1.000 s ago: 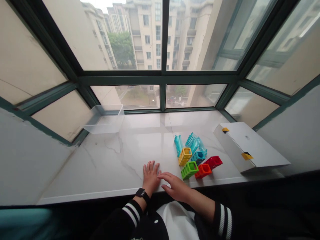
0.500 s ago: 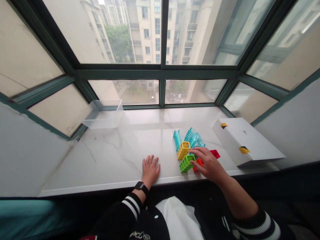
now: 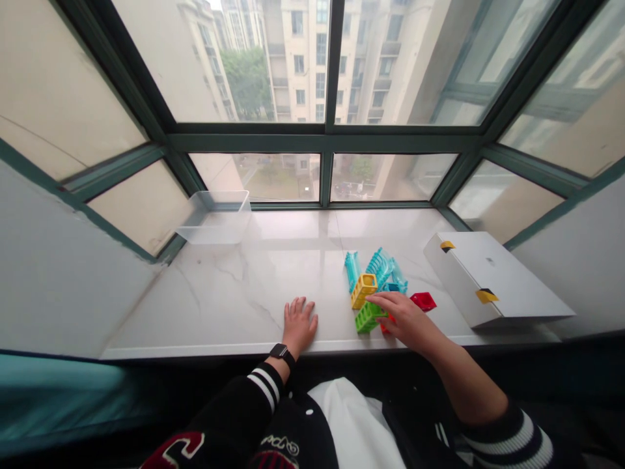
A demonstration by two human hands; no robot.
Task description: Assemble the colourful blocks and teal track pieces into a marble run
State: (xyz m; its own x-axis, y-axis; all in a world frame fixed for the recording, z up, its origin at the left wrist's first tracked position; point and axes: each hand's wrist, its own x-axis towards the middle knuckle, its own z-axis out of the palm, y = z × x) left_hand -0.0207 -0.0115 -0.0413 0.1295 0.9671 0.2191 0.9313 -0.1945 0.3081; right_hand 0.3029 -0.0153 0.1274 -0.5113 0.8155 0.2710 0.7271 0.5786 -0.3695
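My left hand (image 3: 299,326) lies palm down on the white marble sill with its fingers spread, holding nothing. My right hand (image 3: 407,324) hovers over a green toy building block (image 3: 367,318), thumb and fingers apart at its top and right end; whether they touch it I cannot tell. A yellow block (image 3: 364,290) stands just behind the green one. An orange-red block (image 3: 387,324) is mostly hidden under my right hand. A red block (image 3: 424,301) lies to the right of the hand. Behind are clear blue track-like pieces (image 3: 379,266) and another blue piece (image 3: 352,271).
A clear plastic bin (image 3: 215,233) stands at the back left of the sill (image 3: 234,286). On the right is a white box (image 3: 508,277) with yellow-and-black tabs. Window frames close off the back and sides; the sill's front edge runs before my body.
My right hand has lowered slightly and its fingers are nearer the green block, uncovering more of the red block. The camera view has shifted a little. My left hand stays on the sill.
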